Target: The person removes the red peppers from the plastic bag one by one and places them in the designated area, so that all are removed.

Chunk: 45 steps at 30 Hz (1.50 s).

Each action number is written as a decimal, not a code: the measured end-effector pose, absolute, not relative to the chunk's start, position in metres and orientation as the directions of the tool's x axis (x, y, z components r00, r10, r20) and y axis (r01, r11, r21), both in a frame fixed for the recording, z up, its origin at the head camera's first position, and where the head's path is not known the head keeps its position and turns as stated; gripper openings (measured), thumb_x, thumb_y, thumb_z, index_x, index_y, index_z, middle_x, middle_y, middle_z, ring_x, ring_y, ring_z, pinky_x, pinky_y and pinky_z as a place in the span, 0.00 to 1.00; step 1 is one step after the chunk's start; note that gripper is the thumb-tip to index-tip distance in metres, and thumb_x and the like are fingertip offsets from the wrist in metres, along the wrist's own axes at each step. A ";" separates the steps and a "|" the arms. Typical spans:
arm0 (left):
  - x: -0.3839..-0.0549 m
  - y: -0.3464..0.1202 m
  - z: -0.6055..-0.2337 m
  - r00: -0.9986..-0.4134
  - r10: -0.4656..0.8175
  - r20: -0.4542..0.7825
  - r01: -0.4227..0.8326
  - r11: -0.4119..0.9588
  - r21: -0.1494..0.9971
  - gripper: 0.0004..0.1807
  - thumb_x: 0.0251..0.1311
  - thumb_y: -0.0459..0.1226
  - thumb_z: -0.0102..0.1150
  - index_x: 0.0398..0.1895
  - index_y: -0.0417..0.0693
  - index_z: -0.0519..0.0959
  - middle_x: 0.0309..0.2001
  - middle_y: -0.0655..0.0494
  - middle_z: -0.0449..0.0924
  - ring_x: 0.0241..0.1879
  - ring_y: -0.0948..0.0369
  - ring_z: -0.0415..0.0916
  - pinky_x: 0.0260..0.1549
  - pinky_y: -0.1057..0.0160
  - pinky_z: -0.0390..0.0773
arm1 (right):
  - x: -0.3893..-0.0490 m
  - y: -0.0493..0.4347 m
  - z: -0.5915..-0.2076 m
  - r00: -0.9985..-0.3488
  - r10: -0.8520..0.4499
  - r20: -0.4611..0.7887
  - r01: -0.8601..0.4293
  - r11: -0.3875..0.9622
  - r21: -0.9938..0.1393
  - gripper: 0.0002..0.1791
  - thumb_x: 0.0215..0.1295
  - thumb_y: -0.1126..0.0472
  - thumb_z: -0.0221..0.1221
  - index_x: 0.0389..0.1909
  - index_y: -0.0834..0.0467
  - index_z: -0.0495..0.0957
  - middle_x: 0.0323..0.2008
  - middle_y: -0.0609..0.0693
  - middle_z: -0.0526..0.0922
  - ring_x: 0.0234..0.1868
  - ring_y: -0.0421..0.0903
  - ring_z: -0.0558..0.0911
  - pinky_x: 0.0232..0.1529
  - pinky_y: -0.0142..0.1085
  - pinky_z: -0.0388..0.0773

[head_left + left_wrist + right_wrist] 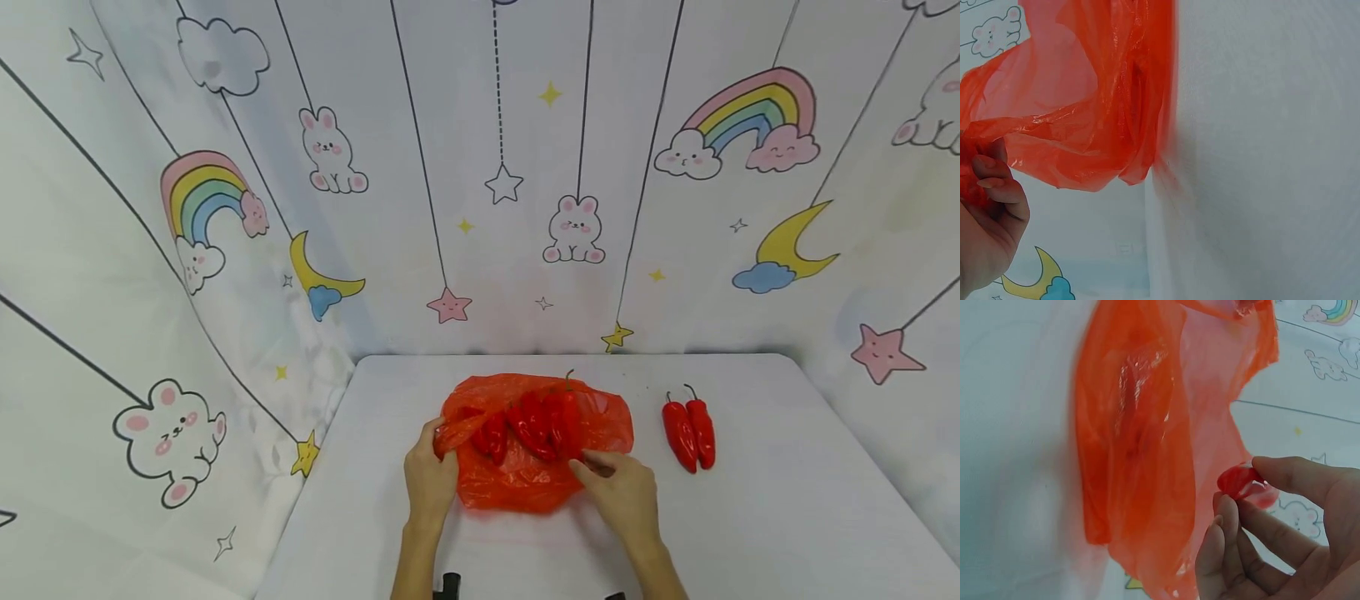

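A thin red plastic bag [517,492] lies spread on the table with several glossy red chili peppers [531,421] on it or in its mouth. My left hand [432,479] grips the bag's left edge; in the left wrist view the fingers [1002,187] curl round the bunched plastic. At the bag's right side, my right hand [618,492] pinches the lower end of a red chili pepper [572,421], which stands stem-up. In the right wrist view, thumb and fingertips hold that shiny red pepper end [1244,482]. The bag partly hides the leftmost peppers.
Two more red chili peppers [690,433] lie side by side on the white table [787,500], right of the bag. A white cloth backdrop [420,167] with printed rabbits, stars and rainbows rises behind the table and along its left side.
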State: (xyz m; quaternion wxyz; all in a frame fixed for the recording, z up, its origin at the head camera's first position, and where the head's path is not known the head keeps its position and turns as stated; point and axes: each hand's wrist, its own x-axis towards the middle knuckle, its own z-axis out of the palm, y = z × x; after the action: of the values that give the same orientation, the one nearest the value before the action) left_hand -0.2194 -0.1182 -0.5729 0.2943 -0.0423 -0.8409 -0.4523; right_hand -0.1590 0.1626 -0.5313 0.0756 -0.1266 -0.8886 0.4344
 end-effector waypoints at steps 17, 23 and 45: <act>-0.218 -0.119 -0.572 -0.830 -0.194 0.523 0.330 0.585 0.741 0.20 0.61 0.24 0.59 0.57 0.41 0.82 0.45 0.47 0.89 0.39 0.54 0.87 0.43 0.51 0.88 | -0.164 0.199 -0.538 -0.929 0.362 0.079 0.168 0.601 -0.781 0.23 0.66 0.53 0.69 0.55 0.64 0.86 0.39 0.57 0.91 0.40 0.54 0.86 0.32 0.31 0.82; -0.218 -0.119 -0.573 -0.832 -0.199 0.517 0.323 0.584 0.745 0.21 0.59 0.24 0.58 0.57 0.42 0.82 0.40 0.49 0.89 0.33 0.59 0.84 0.37 0.56 0.88 | -0.165 0.208 -0.541 -0.916 0.388 0.103 0.172 0.609 -0.774 0.24 0.65 0.52 0.69 0.55 0.65 0.86 0.40 0.60 0.90 0.40 0.58 0.87 0.34 0.40 0.87; -0.219 -0.119 -0.573 -0.833 -0.199 0.516 0.322 0.585 0.745 0.20 0.61 0.25 0.60 0.57 0.41 0.81 0.48 0.45 0.89 0.42 0.52 0.88 0.44 0.51 0.87 | -0.175 0.242 -0.564 -0.876 0.476 0.072 0.266 0.602 -0.753 0.26 0.65 0.50 0.69 0.57 0.63 0.85 0.45 0.63 0.89 0.46 0.62 0.84 0.36 0.45 0.87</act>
State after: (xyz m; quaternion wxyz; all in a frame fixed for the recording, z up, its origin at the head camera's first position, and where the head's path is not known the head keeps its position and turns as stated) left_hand -0.2188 -0.1187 -0.5733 0.2865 -0.0364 -0.8428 -0.4541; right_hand -0.1753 0.2419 -0.5639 0.1338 -0.2096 -0.8850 0.3936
